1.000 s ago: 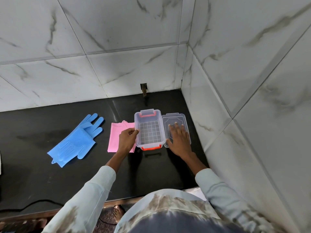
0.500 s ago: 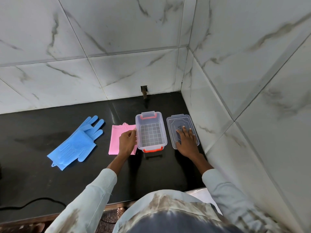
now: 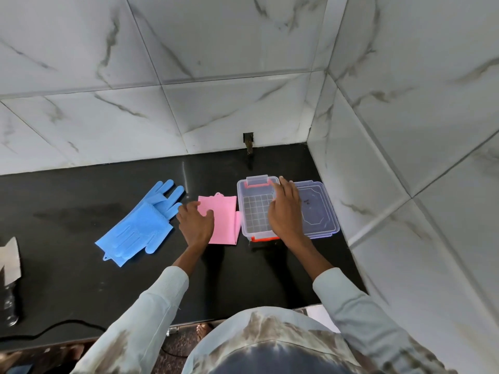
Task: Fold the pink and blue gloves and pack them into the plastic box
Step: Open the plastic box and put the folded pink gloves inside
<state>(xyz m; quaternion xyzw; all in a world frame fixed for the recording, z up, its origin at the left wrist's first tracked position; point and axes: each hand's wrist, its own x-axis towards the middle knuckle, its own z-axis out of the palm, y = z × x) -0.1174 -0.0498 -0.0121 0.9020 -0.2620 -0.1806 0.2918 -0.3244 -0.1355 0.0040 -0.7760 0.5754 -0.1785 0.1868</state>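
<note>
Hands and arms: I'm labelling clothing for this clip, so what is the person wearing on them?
Both hands, left hand and right hand, are bare: no gloves, and no rings or watch that I can make out. Each arm wears a long pale blue-grey sleeve ending at the wrist, with brownish mottled patches toward the shoulders.

Glossy black counter (image 3: 81,279) in a corner of grey-veined, seemingly marble wall tiles (image 3: 216,63)

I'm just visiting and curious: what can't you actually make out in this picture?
- Head view: pink gloves, fingers hidden by folding and the left hand.
- Plastic box, right wall covered by the right hand.
- Grey object, cut off by the left edge.
</note>
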